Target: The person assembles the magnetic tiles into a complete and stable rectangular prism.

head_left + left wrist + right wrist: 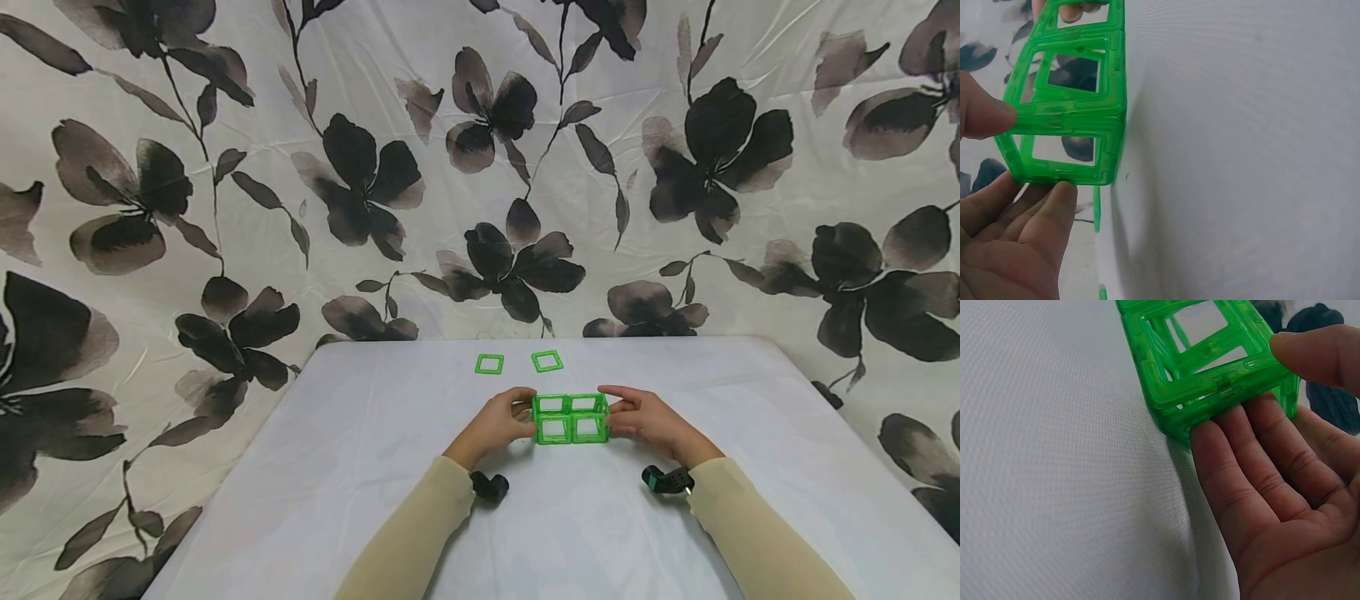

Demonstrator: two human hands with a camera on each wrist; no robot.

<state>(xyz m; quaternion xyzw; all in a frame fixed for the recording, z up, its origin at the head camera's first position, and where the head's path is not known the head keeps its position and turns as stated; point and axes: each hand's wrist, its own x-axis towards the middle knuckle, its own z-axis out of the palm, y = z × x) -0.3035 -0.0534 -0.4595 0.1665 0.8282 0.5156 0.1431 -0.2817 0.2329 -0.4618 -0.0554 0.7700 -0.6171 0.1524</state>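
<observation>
A box-like frame of clear green magnetic tiles (572, 430), two squares wide, stands on the white-covered table. My left hand (498, 425) holds its left end. In the left wrist view, the left thumb (988, 115) lies on an edge of the frame and the fingertips touch the end tile. At the opposite end, my right hand (656, 423) grips the frame. Its thumb (1316, 356) presses one edge while several fingers (1235, 456) rest against the end tile in the right wrist view. The tiles' far side is partly hidden.
Two loose green square tiles, a left one (489, 372) and a right one (549, 369), lie flat behind the frame near the table's far edge. The white table (570, 533) meets a floral cloth backdrop (495, 258). Dark bands are on both wrists.
</observation>
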